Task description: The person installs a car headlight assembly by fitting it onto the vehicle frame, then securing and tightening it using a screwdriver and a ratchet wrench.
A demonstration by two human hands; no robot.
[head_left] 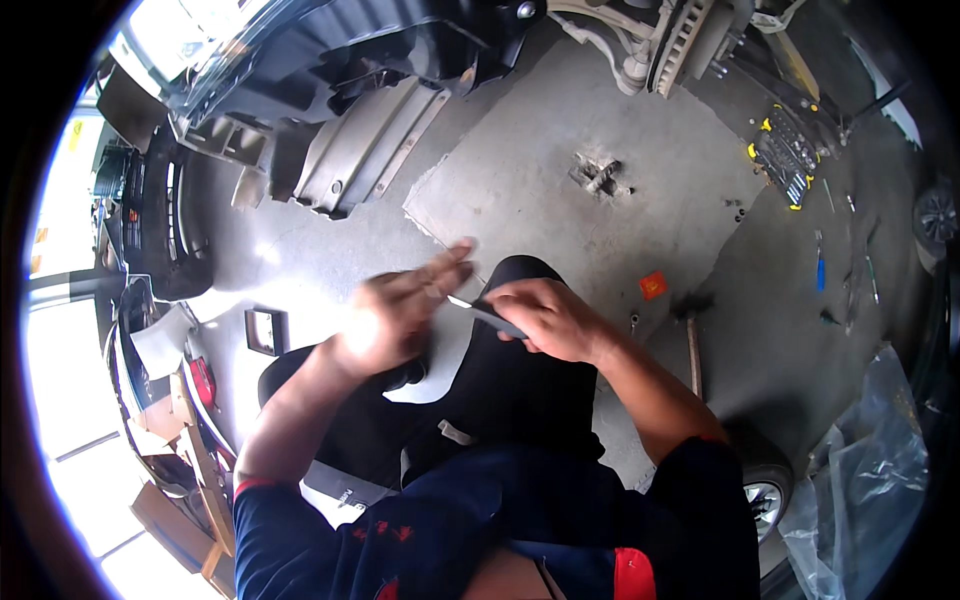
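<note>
The right grip is closed around a grey-handled tool at its ten o'clock, likely light, stiff and sharp, best held behind its shiny tip. The blurred left grip I cannot tell.

My right hand is wrapped around a slim dark-grey tool with a bright tip, my blurred left hand just beside it. On the grey concrete floor lie a small orange-red square and a blue-handled tool.

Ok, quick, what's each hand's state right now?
Left hand: blurred, fingers extended; can't tell whether it holds anything.
Right hand: closed, holding a dark-handled tool.
</note>
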